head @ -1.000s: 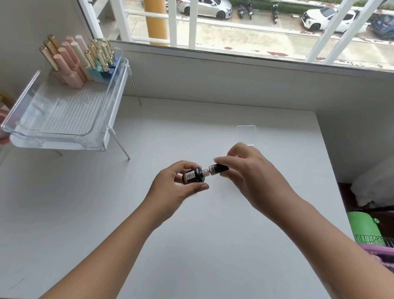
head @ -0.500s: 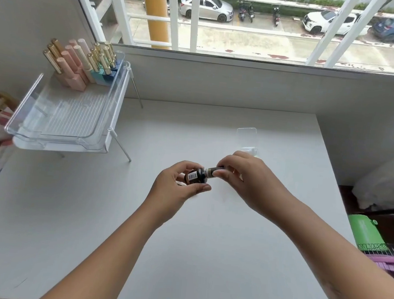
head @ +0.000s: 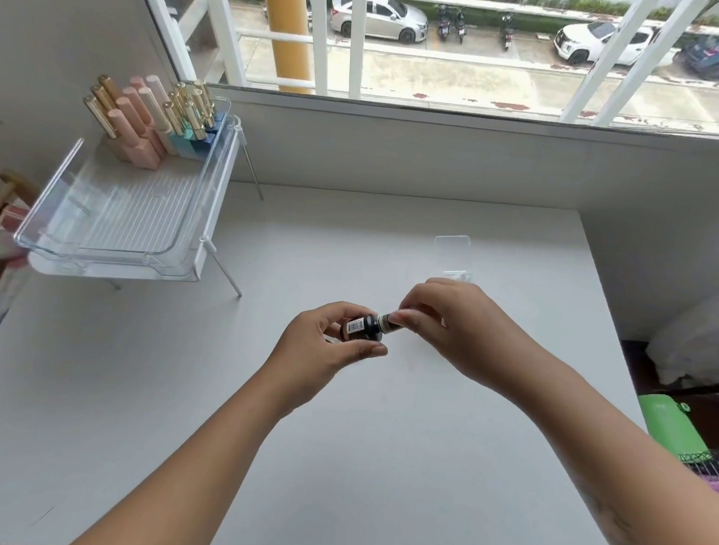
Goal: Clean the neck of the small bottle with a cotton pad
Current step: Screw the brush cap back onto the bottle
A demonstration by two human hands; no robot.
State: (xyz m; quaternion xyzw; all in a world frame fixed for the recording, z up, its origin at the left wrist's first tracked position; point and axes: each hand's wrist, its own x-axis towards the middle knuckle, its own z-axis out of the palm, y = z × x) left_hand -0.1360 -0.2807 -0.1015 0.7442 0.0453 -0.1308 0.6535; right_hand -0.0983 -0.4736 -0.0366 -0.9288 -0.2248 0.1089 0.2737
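Basically holding the small bottle (head: 361, 327) sideways above the table (head: 375, 469): left hand (head: 324, 352) clamped on its body, right hand (head: 444, 323) pinching the neck end pointing right. No cotton pad visible.

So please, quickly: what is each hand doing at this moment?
Left hand: closed around the small bottle, held on its side above the table.
Right hand: fingers pinched on the bottle's cap end; no cotton pad visible.
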